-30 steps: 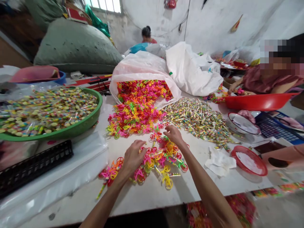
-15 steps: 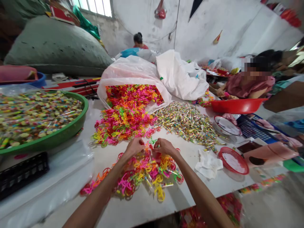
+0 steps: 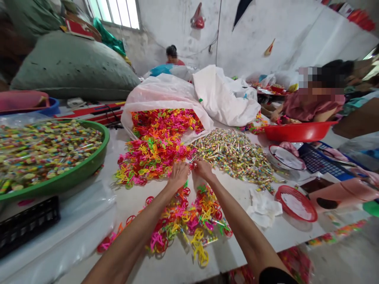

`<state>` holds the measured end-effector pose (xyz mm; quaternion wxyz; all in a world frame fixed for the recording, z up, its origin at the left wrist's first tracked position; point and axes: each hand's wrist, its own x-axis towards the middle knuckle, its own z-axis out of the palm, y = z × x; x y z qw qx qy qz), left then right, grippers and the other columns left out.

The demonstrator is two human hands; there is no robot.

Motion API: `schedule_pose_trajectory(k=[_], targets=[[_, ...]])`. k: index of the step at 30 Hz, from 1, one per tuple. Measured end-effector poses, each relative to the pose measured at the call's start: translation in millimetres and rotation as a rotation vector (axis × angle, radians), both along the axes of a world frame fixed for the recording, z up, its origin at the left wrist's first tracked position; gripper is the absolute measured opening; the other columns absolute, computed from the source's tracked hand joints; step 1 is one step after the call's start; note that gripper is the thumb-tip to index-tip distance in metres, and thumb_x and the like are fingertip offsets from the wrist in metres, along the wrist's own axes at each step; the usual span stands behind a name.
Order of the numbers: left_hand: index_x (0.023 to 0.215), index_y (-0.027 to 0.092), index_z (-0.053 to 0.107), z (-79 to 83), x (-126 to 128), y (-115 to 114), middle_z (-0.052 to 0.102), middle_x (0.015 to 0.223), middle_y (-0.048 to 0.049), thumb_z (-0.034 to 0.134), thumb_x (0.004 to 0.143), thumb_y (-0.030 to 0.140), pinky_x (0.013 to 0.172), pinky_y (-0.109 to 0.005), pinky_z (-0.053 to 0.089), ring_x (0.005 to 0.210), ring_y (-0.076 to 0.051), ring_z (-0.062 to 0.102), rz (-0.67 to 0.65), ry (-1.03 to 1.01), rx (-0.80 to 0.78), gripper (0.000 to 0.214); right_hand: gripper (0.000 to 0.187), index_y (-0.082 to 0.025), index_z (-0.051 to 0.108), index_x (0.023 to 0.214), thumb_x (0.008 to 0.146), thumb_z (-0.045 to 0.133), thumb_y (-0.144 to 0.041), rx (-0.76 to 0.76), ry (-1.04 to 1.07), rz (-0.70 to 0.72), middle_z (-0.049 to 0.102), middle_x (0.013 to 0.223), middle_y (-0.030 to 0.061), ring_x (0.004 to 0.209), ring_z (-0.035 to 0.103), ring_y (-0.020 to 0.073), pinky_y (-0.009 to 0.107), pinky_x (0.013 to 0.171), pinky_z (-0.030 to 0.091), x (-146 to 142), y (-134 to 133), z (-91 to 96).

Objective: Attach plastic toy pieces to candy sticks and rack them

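The left hand (image 3: pixel 178 176) and the right hand (image 3: pixel 203 169) are reaching forward side by side, just apart, with their fingers curling down into the near edge of a large heap of small neon plastic bicycle shapes (image 3: pixel 154 156). Whether either hand is clamped on a piece or only touching cannot be told, because the fingertips are buried. Directly behind the hands, that heap is spilling from a white sack (image 3: pixel 160 94). Just right of the right hand lies a pile of wrapped candy sticks (image 3: pixel 233 156). Nearer the body, under both forearms, a second, looser spread of bicycle shapes (image 3: pixel 183 225) is lying on the white table (image 3: pixel 284 232), with bare tabletop to its right and along the near edge.

Left of the grip sit one green tray of wrapped sweets (image 3: pixel 89 165) and one black plastic rack (image 3: pixel 26 227). To the right are one red basin (image 3: pixel 299 132), one red round basket (image 3: pixel 296 203) and crumpled white paper (image 3: pixel 263 207). Two other people (image 3: pixel 310 106) (image 3: pixel 173 59) are sitting well beyond the hands.
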<state>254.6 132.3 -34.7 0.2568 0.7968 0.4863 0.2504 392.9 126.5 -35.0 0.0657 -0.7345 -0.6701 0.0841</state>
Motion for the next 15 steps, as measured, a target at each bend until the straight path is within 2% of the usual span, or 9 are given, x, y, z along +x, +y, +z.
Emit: schedule_pose_trajectory(k=[4,8,11,13,15], targets=[[0.079,0.018,0.063,5.7,-4,10,0.063,0.094,-0.0092,0.068,0.057,0.012,0.098,-0.042,0.022,0.106,-0.029,0.046,0.014,-0.135,-0.015,0.023,0.026,-0.021,0.062,0.101,0.081,0.047,-0.03,-0.04,-0.021,-0.027,0.062,0.099,0.007,0.092,0.056,0.0198,0.025,0.069,0.039,14,-18,-1.5],[0.087,0.015,0.061,24.1,-20,6,0.062,0.085,-0.0055,0.068,0.062,0.034,0.079,-0.033,0.039,0.084,-0.02,0.055,0.082,-0.322,-0.054,0.032,0.037,-0.023,0.053,0.115,0.083,0.045,-0.04,-0.031,-0.03,-0.056,0.057,0.11,0.0062,0.095,0.054,0.0184,0.024,0.072,0.039,37,-31,6.5],[0.086,0.014,0.06,33.1,-36,-11,0.061,0.075,-0.0017,0.068,0.061,0.04,0.063,-0.025,0.042,0.066,-0.013,0.054,0.141,-0.68,-0.23,0.037,0.038,-0.021,0.049,0.12,0.085,0.042,-0.035,-0.009,-0.084,-0.152,0.047,0.121,0.0115,0.095,0.055,0.0219,0.029,0.071,0.04,51,-30,11.0],[0.075,0.013,0.06,34.7,-48,-27,0.058,0.065,0.0016,0.074,0.054,0.036,0.058,-0.022,0.04,0.058,-0.009,0.051,0.201,-0.945,-0.398,0.034,0.036,-0.02,0.051,0.117,0.085,0.041,-0.036,-0.011,-0.112,-0.194,0.042,0.124,0.0139,0.092,0.056,0.0241,0.032,0.069,0.041,56,-28,11.0],[0.066,0.013,0.058,34.1,-60,-45,0.054,0.056,0.0044,0.078,0.049,0.031,0.054,-0.019,0.039,0.052,-0.007,0.048,0.284,-1.084,-0.516,0.032,0.035,-0.021,0.054,0.113,0.084,0.044,-0.038,-0.02,-0.119,-0.195,0.044,0.122,0.0135,0.092,0.056,0.0249,0.033,0.069,0.041,57,-27,8.9]])
